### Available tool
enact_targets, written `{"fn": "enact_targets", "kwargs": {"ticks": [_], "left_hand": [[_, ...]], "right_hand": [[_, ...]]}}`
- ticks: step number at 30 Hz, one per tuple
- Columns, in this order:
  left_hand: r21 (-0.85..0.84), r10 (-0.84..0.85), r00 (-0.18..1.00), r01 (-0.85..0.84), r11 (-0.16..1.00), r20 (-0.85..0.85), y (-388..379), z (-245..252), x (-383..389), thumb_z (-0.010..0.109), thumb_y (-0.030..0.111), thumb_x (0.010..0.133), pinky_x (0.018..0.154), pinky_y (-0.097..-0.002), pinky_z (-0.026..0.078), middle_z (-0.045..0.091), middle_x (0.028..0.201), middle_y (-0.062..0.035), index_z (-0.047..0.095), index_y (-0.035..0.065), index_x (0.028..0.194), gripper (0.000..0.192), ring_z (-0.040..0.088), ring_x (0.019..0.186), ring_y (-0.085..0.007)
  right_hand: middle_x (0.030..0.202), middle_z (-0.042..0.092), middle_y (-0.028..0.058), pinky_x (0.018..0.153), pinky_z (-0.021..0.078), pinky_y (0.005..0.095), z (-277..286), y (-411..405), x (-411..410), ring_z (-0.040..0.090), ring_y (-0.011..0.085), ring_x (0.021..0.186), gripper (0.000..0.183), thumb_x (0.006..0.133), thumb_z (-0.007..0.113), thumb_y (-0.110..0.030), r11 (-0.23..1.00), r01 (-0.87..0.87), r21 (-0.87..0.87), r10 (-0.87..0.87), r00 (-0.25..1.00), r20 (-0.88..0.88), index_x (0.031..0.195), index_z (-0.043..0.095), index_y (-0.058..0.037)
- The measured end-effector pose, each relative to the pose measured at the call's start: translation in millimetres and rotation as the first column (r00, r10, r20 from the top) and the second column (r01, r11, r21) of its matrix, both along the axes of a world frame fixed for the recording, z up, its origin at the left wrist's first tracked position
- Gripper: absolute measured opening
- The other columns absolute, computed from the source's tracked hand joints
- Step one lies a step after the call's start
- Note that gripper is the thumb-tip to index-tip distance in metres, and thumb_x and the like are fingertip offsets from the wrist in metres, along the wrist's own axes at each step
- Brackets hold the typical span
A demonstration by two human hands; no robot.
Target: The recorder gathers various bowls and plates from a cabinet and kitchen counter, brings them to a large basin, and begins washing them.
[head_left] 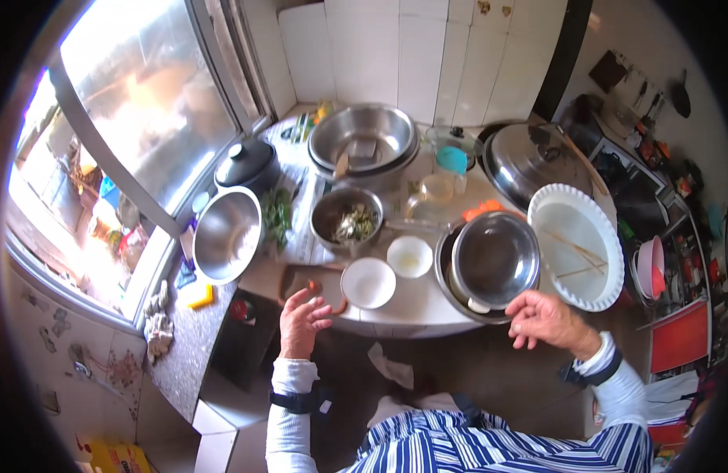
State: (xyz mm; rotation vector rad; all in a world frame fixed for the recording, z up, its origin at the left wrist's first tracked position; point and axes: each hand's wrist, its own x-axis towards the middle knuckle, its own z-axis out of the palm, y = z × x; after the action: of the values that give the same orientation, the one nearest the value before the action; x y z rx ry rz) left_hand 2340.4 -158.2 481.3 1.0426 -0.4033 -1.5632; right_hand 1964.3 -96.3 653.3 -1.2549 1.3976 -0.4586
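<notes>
My left hand [304, 324] hovers by the table's front edge with its fingers apart, near a brown-rimmed tray [340, 307]. A white bowl [368, 283] stands right of it, beside a smaller white bowl [410, 257] with a little pale liquid. My right hand [544, 322] has loosely curled fingers at the rim of a steel basin [497, 260], which rests over a wider metal pan [446, 260]; whether it touches the rim I cannot tell. Farther back, a steel bowl [322, 227] holds chopped greens and something white. Leafy greens [276, 216] lie to its left.
A white scalloped basin [544, 207] with chopsticks in liquid stands at the right. Behind are a large lidded pan [532, 159], a glass lid [452, 139] and a large steel basin [364, 127]. At left are a tilted steel bowl [225, 236], a black lidded pot [248, 165] and a yellow sponge [198, 295].
</notes>
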Motion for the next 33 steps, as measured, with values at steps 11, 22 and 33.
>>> {"fn": "enact_targets", "kwargs": {"ticks": [11, 22, 33], "left_hand": [[-0.027, -0.03, 0.994, 0.033, 0.999, 0.109, -66.8, 2.4, -2.0, 0.053, 0.002, 0.073, 0.052, -0.0323, 0.052, 0.052, 0.092, -0.0151, 0.03, -0.002, 0.118, 0.051, 0.06, 0.072, -0.0237], [0.094, -0.131, 0.985, 0.121, 0.988, 0.112, -124.6, -23.3, 24.9, 0.056, 0.002, 0.07, 0.051, -0.0282, 0.05, 0.046, 0.101, -0.0168, 0.027, -0.0024, 0.124, 0.061, 0.058, 0.079, -0.0233], [0.119, -0.31, 0.948, 0.301, 0.946, 0.067, -154.9, -31.3, 25.8, 0.054, 0.004, 0.073, 0.053, -0.0286, 0.05, 0.049, 0.1, -0.0174, 0.023, -0.0023, 0.126, 0.062, 0.059, 0.079, -0.0256]], "right_hand": [[0.083, 0.054, 0.0207, 0.046, 0.0493, 0.0305, 10.8, -200.3, 86.5, 0.059, 0.0249, 0.064, 0.031, 0.081, 0.05, -0.013, 0.998, 0.058, -0.01, -0.056, 0.98, 0.193, 0.099, 0.042, 0.0098], [0.09, 0.049, 0.0276, 0.039, 0.0461, 0.0357, -139.8, -357.3, 156.1, 0.057, 0.0332, 0.064, 0.037, 0.082, 0.036, -0.014, 0.775, 0.538, 0.33, -0.617, 0.759, 0.21, 0.115, 0.026, -0.0023], [0.1, 0.049, 0.0302, 0.061, 0.0499, 0.042, -162.2, -388.5, 182.5, 0.054, 0.0403, 0.08, 0.038, 0.082, 0.037, -0.017, 0.595, 0.663, 0.455, -0.802, 0.447, 0.397, 0.111, 0.035, 0.0072]]}}
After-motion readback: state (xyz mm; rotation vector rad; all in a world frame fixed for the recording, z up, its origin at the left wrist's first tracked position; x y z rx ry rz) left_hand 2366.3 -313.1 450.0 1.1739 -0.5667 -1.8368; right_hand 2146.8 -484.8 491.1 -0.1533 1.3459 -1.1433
